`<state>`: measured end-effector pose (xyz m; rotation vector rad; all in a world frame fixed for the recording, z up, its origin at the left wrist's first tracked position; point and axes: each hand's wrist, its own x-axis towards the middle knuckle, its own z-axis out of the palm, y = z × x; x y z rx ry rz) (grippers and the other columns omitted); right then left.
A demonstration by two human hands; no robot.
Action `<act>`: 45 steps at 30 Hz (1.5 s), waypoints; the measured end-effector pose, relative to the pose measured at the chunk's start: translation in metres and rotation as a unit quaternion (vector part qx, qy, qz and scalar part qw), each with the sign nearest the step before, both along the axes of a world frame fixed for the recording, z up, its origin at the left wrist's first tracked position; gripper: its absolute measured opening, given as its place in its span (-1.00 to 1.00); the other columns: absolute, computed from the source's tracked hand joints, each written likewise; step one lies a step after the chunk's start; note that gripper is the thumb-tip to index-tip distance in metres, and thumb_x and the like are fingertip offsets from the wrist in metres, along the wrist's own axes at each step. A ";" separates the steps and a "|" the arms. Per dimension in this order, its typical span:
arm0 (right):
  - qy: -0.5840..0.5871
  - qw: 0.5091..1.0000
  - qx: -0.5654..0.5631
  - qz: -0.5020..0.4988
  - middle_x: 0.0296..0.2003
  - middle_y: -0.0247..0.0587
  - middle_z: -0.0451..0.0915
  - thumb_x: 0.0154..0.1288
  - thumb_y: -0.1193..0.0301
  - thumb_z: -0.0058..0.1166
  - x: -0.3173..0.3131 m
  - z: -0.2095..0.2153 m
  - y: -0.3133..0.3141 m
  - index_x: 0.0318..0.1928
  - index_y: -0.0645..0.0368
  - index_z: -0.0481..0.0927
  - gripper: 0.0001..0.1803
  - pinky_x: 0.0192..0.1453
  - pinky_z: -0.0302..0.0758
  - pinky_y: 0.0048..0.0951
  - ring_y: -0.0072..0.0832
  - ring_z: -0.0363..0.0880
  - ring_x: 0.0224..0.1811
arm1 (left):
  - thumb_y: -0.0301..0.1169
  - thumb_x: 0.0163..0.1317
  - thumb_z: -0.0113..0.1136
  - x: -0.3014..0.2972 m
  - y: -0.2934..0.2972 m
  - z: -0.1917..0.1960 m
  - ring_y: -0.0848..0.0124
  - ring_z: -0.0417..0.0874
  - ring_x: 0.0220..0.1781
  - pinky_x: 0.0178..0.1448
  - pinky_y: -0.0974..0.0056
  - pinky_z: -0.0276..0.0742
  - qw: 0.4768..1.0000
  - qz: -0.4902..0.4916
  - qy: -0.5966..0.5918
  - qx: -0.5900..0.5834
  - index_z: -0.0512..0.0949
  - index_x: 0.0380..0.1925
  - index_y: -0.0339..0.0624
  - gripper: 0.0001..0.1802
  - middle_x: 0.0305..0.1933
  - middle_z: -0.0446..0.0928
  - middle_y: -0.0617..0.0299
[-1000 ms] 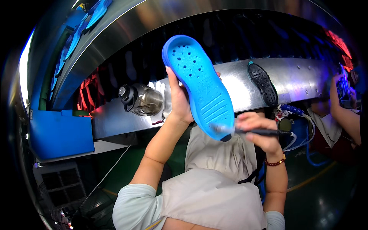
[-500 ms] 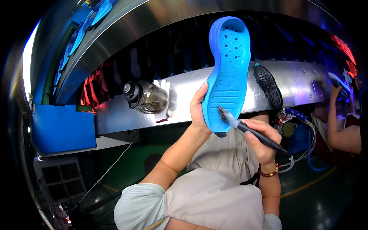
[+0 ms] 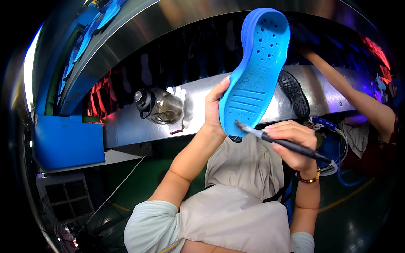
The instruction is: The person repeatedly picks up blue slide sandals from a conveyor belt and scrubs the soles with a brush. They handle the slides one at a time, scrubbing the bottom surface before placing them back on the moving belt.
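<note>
A blue shoe sole (image 3: 253,90) is held up at a tilt, its hollow inner face with holes and ridges toward me. My left hand (image 3: 214,107) grips its left edge near the lower end, thumb along the side. In my right hand (image 3: 297,141) is a brush (image 3: 255,131) with a black handle, its bristle tip at the sole's lower end. A thin pale hose (image 3: 334,168) runs from the handle's back end. Behind the blue sole, a black sole (image 3: 294,95) lies on the metal bench (image 3: 202,90). Something dark shows under the blue sole's lower tip.
On the bench's left part stand a clear bottle (image 3: 166,107) with a black lid and a white glove (image 3: 182,95) beside it. A blue box (image 3: 69,141) sits at far left. Dark rows of soles lie beyond the bench. Another person's arm (image 3: 348,92) reaches in from the right.
The blue sole has moved up and right and tilted further right. The brush tip has shifted toward its lower end. The other person's arm now stretches across the bench.
</note>
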<state>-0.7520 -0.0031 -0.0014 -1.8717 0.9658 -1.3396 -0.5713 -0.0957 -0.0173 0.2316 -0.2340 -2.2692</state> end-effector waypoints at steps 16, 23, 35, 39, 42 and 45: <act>0.129 0.976 0.077 0.156 -0.27 -0.23 0.61 -0.10 0.53 0.21 -0.014 0.003 0.016 -0.36 0.16 0.61 -0.81 -0.44 0.41 -0.58 -0.46 0.60 -0.38 | -0.25 0.13 0.05 0.006 0.005 0.014 0.33 0.52 -0.12 -0.05 0.29 0.46 0.920 -0.256 -0.296 -0.016 0.37 -0.02 -0.39 -0.51 -0.08 0.45 -0.02; 0.207 0.955 0.085 0.194 -0.26 -0.25 0.60 0.01 0.51 0.10 -0.026 0.008 0.010 -0.30 0.13 0.59 -0.83 -0.15 0.50 -0.51 -0.38 0.59 -0.22 | -0.23 0.12 0.05 0.014 0.003 0.010 0.30 0.48 -0.02 0.05 0.31 0.38 0.867 -0.326 -0.366 -0.088 0.31 0.07 -0.34 -0.44 0.03 0.40 -0.03; -0.077 0.955 0.271 0.092 -0.39 -0.14 0.60 -0.01 0.65 0.09 -0.041 -0.002 0.005 -0.19 0.34 0.55 -0.72 -0.44 0.48 -0.65 -0.66 0.51 -0.51 | -0.19 0.21 -0.12 0.010 0.012 -0.008 0.22 0.41 0.09 0.21 0.20 0.26 0.936 -0.268 -0.228 0.014 0.19 0.16 -0.27 -0.44 0.09 0.35 0.01; -0.151 0.953 0.256 -0.057 -0.41 -0.20 0.59 0.11 0.56 0.02 -0.053 -0.039 -0.008 -0.25 0.33 0.57 -0.82 -0.57 0.35 -0.73 -0.72 0.41 -0.64 | -0.10 0.16 -0.07 0.003 0.014 -0.027 0.00 0.42 0.03 0.02 -0.13 0.40 0.946 -0.230 -0.222 0.060 0.22 0.12 -0.29 -0.39 0.07 0.31 -0.13; -0.097 0.932 0.213 -0.275 -0.41 -0.26 0.57 0.15 0.52 0.00 -0.069 -0.053 -0.017 -0.22 0.31 0.56 -0.82 -0.59 0.31 -0.72 -0.74 0.37 -0.65 | -0.12 0.16 -0.06 0.010 0.014 -0.030 -0.01 0.44 0.01 0.03 -0.10 0.40 0.955 -0.210 -0.201 0.063 0.23 0.10 -0.30 -0.41 0.06 0.32 -0.12; -0.070 0.937 0.114 -0.323 -0.43 -0.30 0.57 0.16 0.49 0.00 -0.029 -0.074 -0.012 -0.25 0.30 0.56 -0.83 -0.68 0.20 -0.72 -0.79 0.29 -0.71 | -0.14 0.14 0.00 -0.002 0.009 -0.031 0.12 0.45 0.02 0.05 0.03 0.43 0.952 -0.171 -0.254 0.019 0.24 0.10 -0.31 -0.40 0.05 0.35 -0.07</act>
